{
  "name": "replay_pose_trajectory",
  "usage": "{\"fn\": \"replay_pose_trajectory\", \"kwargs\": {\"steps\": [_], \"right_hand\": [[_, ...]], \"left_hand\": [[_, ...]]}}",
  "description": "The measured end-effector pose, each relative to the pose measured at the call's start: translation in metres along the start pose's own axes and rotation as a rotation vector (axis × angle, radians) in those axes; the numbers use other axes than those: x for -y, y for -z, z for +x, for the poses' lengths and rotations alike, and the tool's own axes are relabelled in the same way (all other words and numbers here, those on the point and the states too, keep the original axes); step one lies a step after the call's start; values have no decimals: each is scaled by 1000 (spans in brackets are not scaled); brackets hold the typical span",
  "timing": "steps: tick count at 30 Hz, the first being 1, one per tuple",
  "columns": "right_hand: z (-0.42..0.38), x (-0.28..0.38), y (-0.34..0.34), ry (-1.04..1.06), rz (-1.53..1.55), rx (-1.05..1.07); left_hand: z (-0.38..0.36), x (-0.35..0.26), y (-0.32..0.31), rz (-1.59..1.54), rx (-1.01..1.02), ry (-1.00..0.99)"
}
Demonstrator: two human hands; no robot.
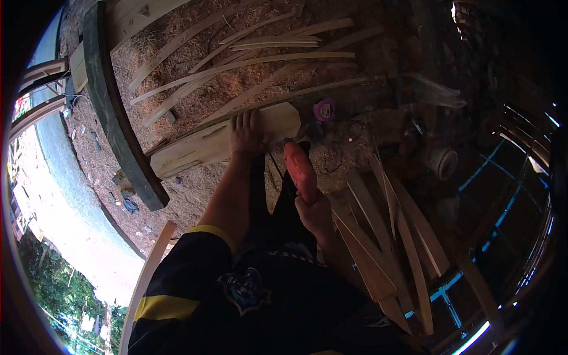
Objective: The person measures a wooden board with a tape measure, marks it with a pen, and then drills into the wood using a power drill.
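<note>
A pale wooden plank (pixel 204 143) lies on a dark beam, its cut end toward the middle of the view. My left hand (pixel 245 131) grips this plank near that end, fingers laid across its top to the far edge. In my right hand (pixel 315 213) is a red power tool (pixel 300 168), held by its rear, with the front right beside the plank's near edge. The exact kind of tool does not show clearly. A pink and purple tape measure (pixel 324 109) rests on the dark beam just past the plank's end.
Long thin wood strips (pixel 248 59) are strewn over the sawdust-covered ground beyond the plank. More boards (pixel 408 236) lean at my right. A dark timber (pixel 118 106) crosses at the left. Toward the right stands a pale round container (pixel 442 163).
</note>
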State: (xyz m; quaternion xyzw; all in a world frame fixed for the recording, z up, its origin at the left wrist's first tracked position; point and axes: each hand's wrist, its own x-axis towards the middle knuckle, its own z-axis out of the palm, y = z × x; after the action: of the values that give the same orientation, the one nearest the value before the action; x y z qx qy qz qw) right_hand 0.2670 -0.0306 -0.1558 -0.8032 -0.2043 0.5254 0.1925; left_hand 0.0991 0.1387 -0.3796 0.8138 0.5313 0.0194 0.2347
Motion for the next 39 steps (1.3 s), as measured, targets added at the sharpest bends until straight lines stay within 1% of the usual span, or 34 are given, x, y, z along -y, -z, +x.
{"fn": "replay_pose_trajectory", "kwargs": {"steps": [6, 8, 12, 18, 21, 24, 26, 27, 29, 31, 33, 35, 39], "right_hand": [[0, 1, -1, -1, 21, -6], [2, -5, -4, 95, -6, -39], [2, -6, -5, 127, -27, -57], [2, -6, -7, 47, 54, -26], [1, -1, -6, 43, 26, -43], [2, 5, -8, 83, -16, -62], [2, 10, -11, 74, -86, -96], [3, 12, -10, 74, -86, -96], [1, 27, -8, -59, -83, -28], [0, 31, -10, -60, -84, -42], [1, 28, -12, -62, -87, -54], [4, 21, -16, 97, -94, -145], [8, 24, -9, 18, -143, -111]], "left_hand": [[0, 0, 1, -20, -15, -6], [0, 0, 1, -21, -10, 2], [0, 2, -2, -7, -31, -6], [0, 3, 0, -9, -12, -11], [1, 0, 3, -12, -8, -9], [1, 0, 3, -8, -18, -10], [-1, 2, 0, 0, -23, -11], [0, 3, -1, -15, 2, -7], [0, 3, 0, -29, 27, -4], [-1, 2, -1, -2, -35, -18], [-1, 2, 0, -3, -29, -17], [-2, 3, -1, -3, -24, -14], [-2, 4, -4, 7, -18, -10]]}}
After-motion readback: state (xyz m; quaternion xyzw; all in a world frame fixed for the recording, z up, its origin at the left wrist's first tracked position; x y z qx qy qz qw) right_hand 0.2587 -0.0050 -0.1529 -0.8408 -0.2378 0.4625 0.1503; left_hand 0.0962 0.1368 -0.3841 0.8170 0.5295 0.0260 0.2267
